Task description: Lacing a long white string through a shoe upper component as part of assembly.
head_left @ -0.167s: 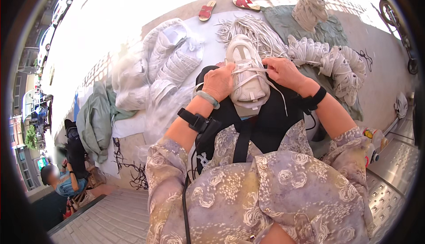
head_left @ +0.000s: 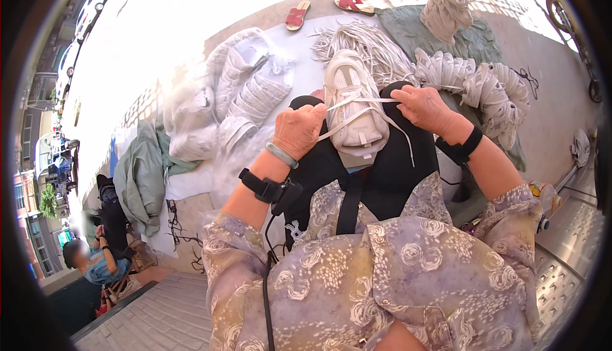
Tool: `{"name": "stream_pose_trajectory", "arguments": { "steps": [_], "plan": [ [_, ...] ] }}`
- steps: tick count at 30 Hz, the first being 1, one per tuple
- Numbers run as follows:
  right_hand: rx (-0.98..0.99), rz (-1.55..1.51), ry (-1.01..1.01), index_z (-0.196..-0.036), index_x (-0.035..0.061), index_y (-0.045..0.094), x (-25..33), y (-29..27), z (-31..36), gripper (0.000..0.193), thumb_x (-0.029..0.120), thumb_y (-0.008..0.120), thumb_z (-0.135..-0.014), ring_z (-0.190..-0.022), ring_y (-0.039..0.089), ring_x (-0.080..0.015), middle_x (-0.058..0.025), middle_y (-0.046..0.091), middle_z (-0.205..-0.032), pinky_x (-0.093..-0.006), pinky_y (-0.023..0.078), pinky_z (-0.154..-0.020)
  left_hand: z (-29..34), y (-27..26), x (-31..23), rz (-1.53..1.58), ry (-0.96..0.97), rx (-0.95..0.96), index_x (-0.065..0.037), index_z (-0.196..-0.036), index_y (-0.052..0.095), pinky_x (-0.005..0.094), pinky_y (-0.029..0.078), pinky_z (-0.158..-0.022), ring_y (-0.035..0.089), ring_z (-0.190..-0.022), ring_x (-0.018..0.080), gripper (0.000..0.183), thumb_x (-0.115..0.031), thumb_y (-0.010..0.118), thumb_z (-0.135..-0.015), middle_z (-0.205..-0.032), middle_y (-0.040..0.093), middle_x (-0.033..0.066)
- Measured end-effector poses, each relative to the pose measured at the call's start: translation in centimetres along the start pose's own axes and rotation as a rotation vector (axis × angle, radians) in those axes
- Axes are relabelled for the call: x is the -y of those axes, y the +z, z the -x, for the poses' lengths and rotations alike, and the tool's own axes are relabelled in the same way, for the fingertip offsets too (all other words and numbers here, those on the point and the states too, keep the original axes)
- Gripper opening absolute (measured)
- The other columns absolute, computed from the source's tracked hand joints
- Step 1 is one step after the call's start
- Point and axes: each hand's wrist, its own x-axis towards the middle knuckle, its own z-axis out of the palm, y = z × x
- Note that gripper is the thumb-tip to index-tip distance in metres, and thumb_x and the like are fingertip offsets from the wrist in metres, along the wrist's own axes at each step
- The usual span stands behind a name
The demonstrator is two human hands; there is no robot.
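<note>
On the person's lap, against black fabric, lies a white sneaker (head_left: 354, 106), toe pointing away. Both hands pinch its white lace (head_left: 357, 101): left hand (head_left: 299, 129) closed on one end, right hand (head_left: 424, 107) on the other. Lacing looks underway; tightening evenly seems next. Fingertips hide the lace ends.

1. The floor (head_left: 561, 115) was pale concrete, washed out by sun at the far side.
2. A white sheet (head_left: 299, 51) and a green cloth (head_left: 472, 42) lay spread on it.
3. A pair of red sandals (head_left: 296, 16) rested at the far edge.
4. A crumpled green garment (head_left: 143, 179), possibly a jacket, lay at left.
</note>
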Motion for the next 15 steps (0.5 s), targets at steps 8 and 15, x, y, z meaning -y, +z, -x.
{"name": "stream_pose_trajectory", "arguments": {
  "steps": [8, 15],
  "plan": [
    [-0.132, 0.174, 0.083, -0.093, 0.0071, 0.055, -7.3, -5.1, 9.1, 0.012, 0.009, 0.055, -0.082, -0.064, 0.055, -0.0315, -0.0106, 0.052, -0.074, -0.0386, 0.044, -0.054, 9.8, -7.4, 6.8, -0.172, -0.132, 0.004, -0.011, -0.08, 0.057, 0.0377, 0.042, -0.05, 0.053, -0.055, 0.0306, 0.005, -0.015, 0.055, -0.082, -0.063, 0.054, 0.0081],
    [-0.249, 0.466, 0.296, -0.106, 0.005, 0.056, -18.9, -10.9, 22.8, 0.021, 0.01, 0.049, -0.087, -0.082, 0.058, -0.034, -0.0156, 0.059, -0.095, -0.0387, 0.047, -0.065, 21.7, -14.0, 13.8, -0.457, -0.445, 0.04, -0.01, -0.085, 0.057, 0.043, 0.044, -0.055, 0.056, -0.064, 0.0347, 0.01, -0.018, 0.05, -0.086, -0.072, 0.058, 0.0123]
  ]
}}
